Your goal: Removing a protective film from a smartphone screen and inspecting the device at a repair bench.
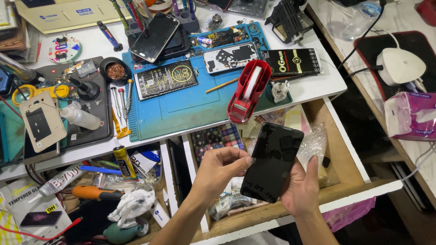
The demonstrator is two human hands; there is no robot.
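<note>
Black and glossy, the flat rectangular phone panel (272,161) sits above an open wooden drawer (345,156), held between both hands. Left hand (221,169) pinches the panel's left long edge between thumb and curled fingers; right hand (300,188) cradles it from beneath, palm up, fingers spread along the right edge. To handle it well, I would keep the grip on the edges only, off the shiny face, and let the lower palm carry the weight so the thin sheet does not flex.

Left of the hands, a second drawer holds a yellow-and-black glue tube (124,162), crumpled white cloth (132,205) and an orange-handled tool (93,193). Beyond the hands lies a white workbench (313,88) with a blue silicone repair mat (181,109); a red tape dispenser (247,90) stands just above the panel. Far right of the hands, a pink tissue pack (411,115) rests on another table
</note>
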